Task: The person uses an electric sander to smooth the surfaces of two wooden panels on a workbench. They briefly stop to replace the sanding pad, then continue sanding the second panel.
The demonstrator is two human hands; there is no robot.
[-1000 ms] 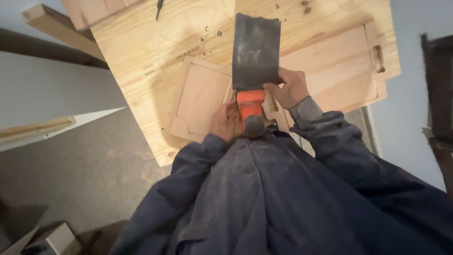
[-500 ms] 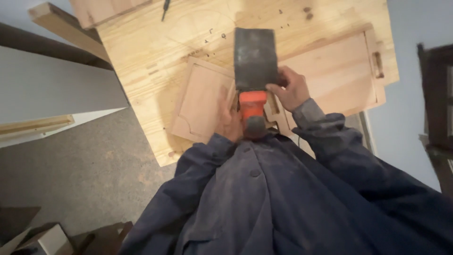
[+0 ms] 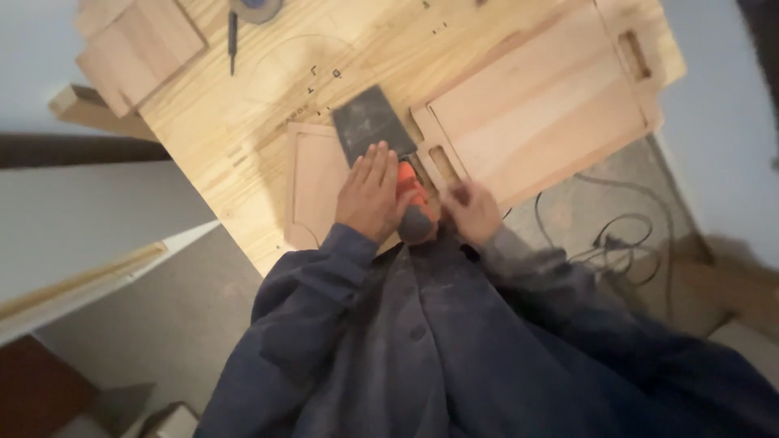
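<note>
**Orange sander held flat on a pine workbench**

The fingers of the left hand (image 3: 369, 195) are stretched out and laid flat over the orange sander (image 3: 408, 191). The right hand (image 3: 471, 211) is blurred beside the tool's dark rear knob; whether its fingers are closed cannot be told. The sander's dark sanding sheet (image 3: 369, 122) is seen lying on a small routed wooden panel (image 3: 312, 182). Just to the right, a larger wooden board (image 3: 544, 105) with slotted handles is laid. Both are carried by a pale plywood workbench (image 3: 243, 105). A black cable (image 3: 617, 235) is coiled on the grey floor (image 3: 178, 324).
</note>
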